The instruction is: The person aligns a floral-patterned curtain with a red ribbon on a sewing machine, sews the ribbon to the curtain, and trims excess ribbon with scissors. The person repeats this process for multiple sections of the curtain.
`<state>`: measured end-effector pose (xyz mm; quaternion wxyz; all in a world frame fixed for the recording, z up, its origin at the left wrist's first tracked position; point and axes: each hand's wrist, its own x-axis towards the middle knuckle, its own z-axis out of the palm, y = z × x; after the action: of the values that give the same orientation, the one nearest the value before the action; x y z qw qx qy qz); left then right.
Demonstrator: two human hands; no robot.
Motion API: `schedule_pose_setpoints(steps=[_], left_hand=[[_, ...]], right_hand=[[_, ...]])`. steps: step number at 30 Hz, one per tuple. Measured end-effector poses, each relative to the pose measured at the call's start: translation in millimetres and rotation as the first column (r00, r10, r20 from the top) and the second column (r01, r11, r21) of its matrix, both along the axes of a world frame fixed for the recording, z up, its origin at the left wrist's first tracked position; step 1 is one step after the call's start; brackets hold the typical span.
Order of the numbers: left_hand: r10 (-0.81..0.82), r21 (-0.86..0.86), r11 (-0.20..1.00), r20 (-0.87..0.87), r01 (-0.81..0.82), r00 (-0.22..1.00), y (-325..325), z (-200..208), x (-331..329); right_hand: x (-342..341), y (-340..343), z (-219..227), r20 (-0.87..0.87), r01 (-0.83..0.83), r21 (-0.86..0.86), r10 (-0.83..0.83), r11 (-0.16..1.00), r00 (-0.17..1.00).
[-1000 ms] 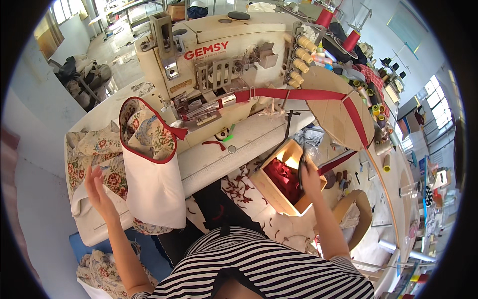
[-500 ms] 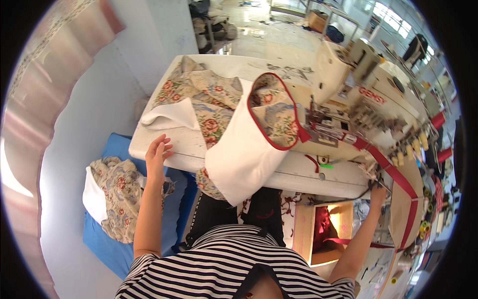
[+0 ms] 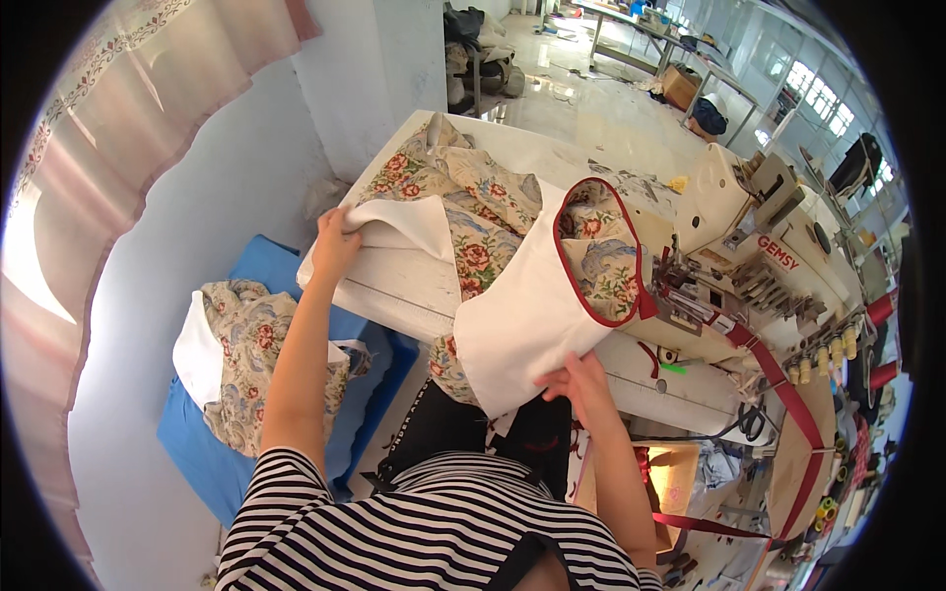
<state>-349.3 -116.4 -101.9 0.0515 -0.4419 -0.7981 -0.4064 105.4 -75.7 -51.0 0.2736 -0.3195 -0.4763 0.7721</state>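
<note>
Looking from the far left, I see a pink curtain [image 3: 138, 128], then a blue cloth [image 3: 187, 433], on which lies a crumpled second floral piece [image 3: 241, 355]. Next is my left hand [image 3: 338, 241] at the left end of the white sewing table [image 3: 394, 286]; its fingers are closed on the corner of a white flap [image 3: 404, 222]. This flap belongs to the floral fabric piece [image 3: 483, 251], which spreads across the table. The white tubular part [image 3: 522, 325] has its long axis slanting from the lower left, over the near table edge, to the upper right. Its oval mouth, bordered with red binding [image 3: 559, 236], points rightward to the machine. My right hand [image 3: 583, 389] is at the lower edge of this white part, fingers spread; I cannot tell if they pinch the cloth. Further right are the wooden box [image 3: 675, 478], the sewing machine [image 3: 714, 197], black-handled scissors [image 3: 752, 424] at the table's end, and red tape [image 3: 783, 389] running from the machine.
</note>
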Motion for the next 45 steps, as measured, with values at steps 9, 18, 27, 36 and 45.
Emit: schedule_pose_setpoints(steps=[9,18,27,36,45], left_hand=[[-0.513,0.547,0.835,0.74,0.054,0.434,-84.9,95.6,30.0],[-0.471,0.371,0.876,0.796,0.31,0.38,-60.6,166.3,14.7],[-0.414,-0.298,0.869,0.001,0.396,0.91,23.4,63.5,-26.5],[-0.65,-0.409,0.742,-0.244,0.531,0.72,-10.5,63.2,227.6],[-0.585,-0.322,0.799,-0.224,0.508,0.779,-37.2,54.9,228.4]], right_hand=[[-57.2,9.0,140.6,-0.328,0.426,0.627,-0.275,0.652,0.904],[-125.4,164.6,222.5,-0.467,0.208,0.858,-0.547,-0.469,0.695],[-98.1,66.3,10.7,0.696,-0.706,0.694,-0.382,0.139,0.608],[-110.8,96.9,2.7,0.69,-0.711,0.669,-0.535,0.215,0.487],[-129.5,137.4,-7.7,0.163,-0.464,0.843,-0.694,-0.271,0.701]])
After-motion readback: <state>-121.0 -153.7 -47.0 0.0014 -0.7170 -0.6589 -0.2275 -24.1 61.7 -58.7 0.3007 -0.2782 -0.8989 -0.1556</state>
